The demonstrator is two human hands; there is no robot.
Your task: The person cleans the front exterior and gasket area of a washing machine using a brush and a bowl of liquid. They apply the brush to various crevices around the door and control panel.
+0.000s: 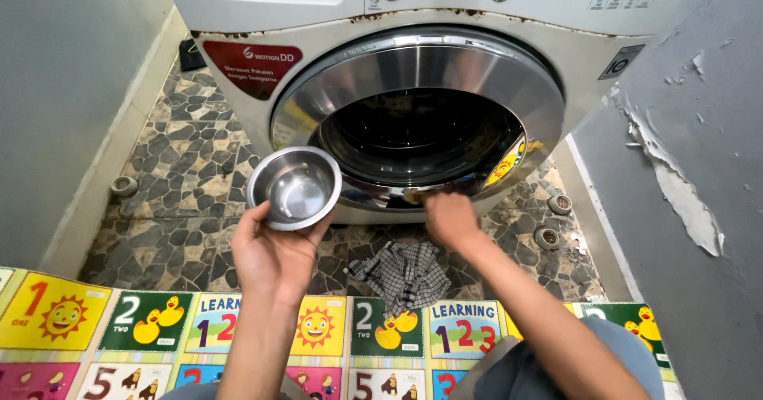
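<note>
1. Left hand (274, 257) held up in front of the washing machine (413, 90), palm up.
2. Left grip clamped on a small shiny metal bowl (294, 188): thumb on the near left rim, fingers under and along the right side.
3. Bowl tilted a bit, open side facing up and toward the camera, nothing seen inside.
4. Bowl up in the air, just left of the round door (417, 118), over the stone floor (187, 169).
5. Right hand (450, 217) stretched out to the bottom edge of the round door, touching the shiny ring there.
6. Right grip curled in, fingers tucked under the door's lower edge; cannot tell if pinched on anything, fingertips hidden.
7. Door shiny and silver with dark glass in the middle; hard to tell if fully closed.
8. Checked cloth (404, 275), black and white, crumpled on the floor just below the right hand and not touching it.
9. Bright play mat (159, 324) with numbers, suns and ducks lying across the floor close to the person, under both arms.
10. Small round drain caps (559, 203) on the floor right of the machine, one more (124, 185) on the left by the wall.
11. Grey wall (691, 169) on the right with paint peeling off.
12. Rusty brown spots along the machine's front, above the door.
</note>
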